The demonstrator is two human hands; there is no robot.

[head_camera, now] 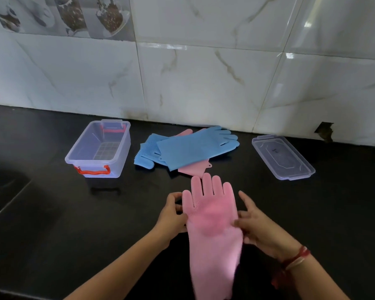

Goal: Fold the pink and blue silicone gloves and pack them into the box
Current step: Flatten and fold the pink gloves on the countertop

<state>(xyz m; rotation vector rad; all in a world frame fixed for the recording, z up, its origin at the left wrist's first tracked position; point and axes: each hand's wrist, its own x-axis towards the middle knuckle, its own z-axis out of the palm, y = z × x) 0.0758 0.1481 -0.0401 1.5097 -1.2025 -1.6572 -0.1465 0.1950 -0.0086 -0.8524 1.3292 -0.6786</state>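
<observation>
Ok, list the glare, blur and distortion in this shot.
Head view: glare streaks on the glossy wall tiles; the pink glove smears toward its cuff, with a washed-out bright patch there; wide-angle lens bows the tile seams; the black counter reads dim.

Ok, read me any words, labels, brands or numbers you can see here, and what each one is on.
No text can be read.
Clear lid: a small dark mark near its middle, too blurred to read.
Clear box, pink glove, blue gloves: no print shows.
</observation>
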